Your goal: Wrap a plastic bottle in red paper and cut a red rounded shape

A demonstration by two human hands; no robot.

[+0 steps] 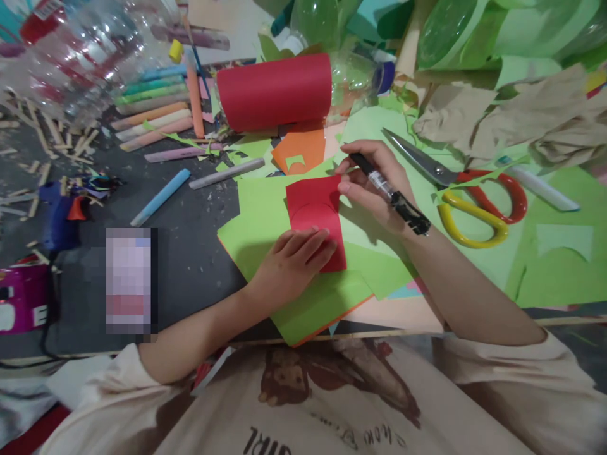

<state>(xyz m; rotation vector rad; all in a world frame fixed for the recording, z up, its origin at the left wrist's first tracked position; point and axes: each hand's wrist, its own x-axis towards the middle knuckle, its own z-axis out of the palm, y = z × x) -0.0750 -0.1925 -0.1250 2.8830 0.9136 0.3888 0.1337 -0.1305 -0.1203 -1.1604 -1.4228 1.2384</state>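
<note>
A small red paper point(313, 196) with a faint curved line lies on stacked green sheets point(256, 208). Flat on its lower part rests my left hand point(296, 259), fingers extended close to each other. My right hand point(374, 180) holds a black pen point(379, 183) between the fingers, and its fingertips touch the red paper's upper right edge. Scissors point(446, 177) with red and yellow handles lie to the right of my right hand, blades apart. Behind the paper, a bottle wrapped in red paper point(275, 91) lies on its side.
Chalk-like sticks point(156, 120) and a blue marker point(161, 196) lie left, near a blue glue gun point(59, 215) and a blurred rectangular object point(128, 278). Plastic bottles point(95, 57) stand back left. Crumpled brown paper point(455, 114) and a white marker point(545, 186) are at right.
</note>
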